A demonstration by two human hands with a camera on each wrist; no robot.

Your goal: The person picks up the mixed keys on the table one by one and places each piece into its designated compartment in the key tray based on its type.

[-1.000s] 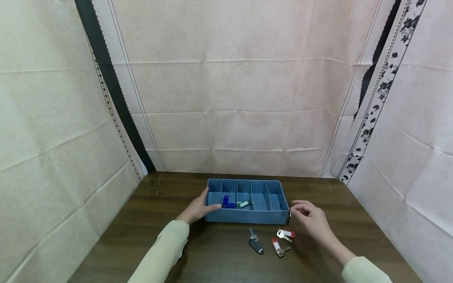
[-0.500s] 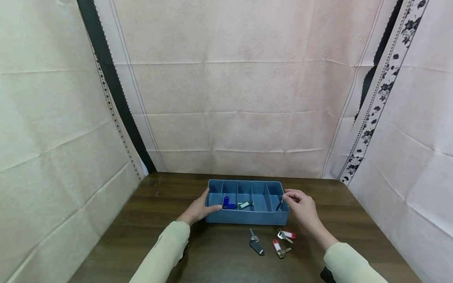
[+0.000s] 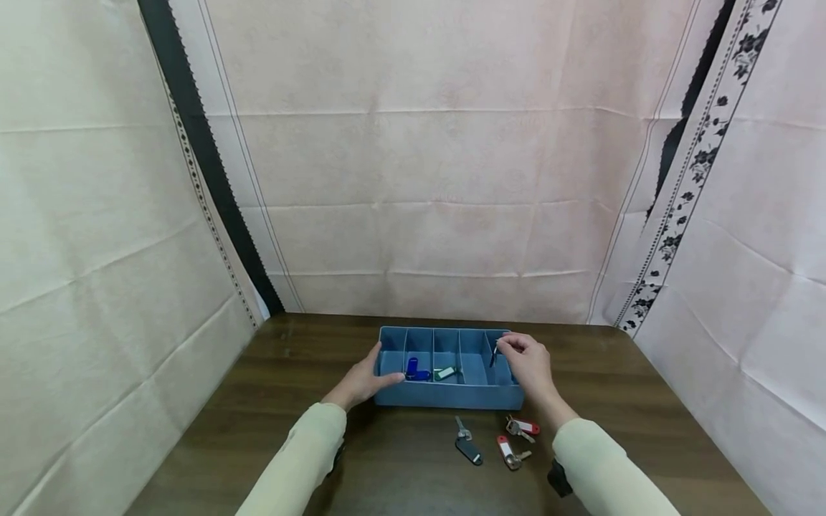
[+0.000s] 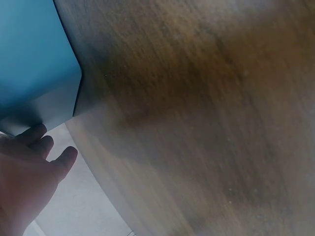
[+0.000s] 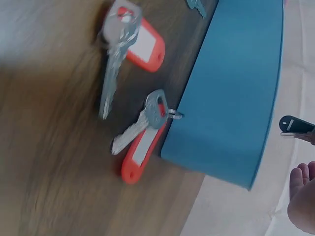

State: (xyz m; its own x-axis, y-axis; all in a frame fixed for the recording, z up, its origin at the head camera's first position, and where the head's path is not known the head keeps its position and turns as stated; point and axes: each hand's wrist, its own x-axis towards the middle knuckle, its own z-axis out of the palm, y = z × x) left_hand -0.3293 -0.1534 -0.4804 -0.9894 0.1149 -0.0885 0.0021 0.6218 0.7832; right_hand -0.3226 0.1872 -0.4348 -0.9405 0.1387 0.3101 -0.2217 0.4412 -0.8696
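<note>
A blue divided box [image 3: 445,396] sits on the table. My left hand [image 3: 357,380] rests against its left end, fingers extended and thumb over the front edge. In the left wrist view, fingertips [image 4: 35,132] touch the end wall. My right hand [image 3: 530,365] pinches a key with a black tag [image 3: 494,356], which hangs over the box's right-hand compartments; I cannot tell which one. The black tag [image 5: 294,124] also shows in the right wrist view. Blue key tags [image 3: 418,371] lie in the second compartment from the left, and a green key tag [image 3: 444,373] in the middle one.
In front of the box lie a key with a dark grey tag [image 3: 468,450] and two keys with red tags, one farther back [image 3: 524,427] and one nearer [image 3: 508,453]. Pale cloth [image 3: 413,215] hangs behind the wooden table [image 3: 400,466] and at both sides.
My right hand has moved left and away from me, from beside the box's right end to over its compartments, carrying the black-tagged key. The left hand has stayed in place.
</note>
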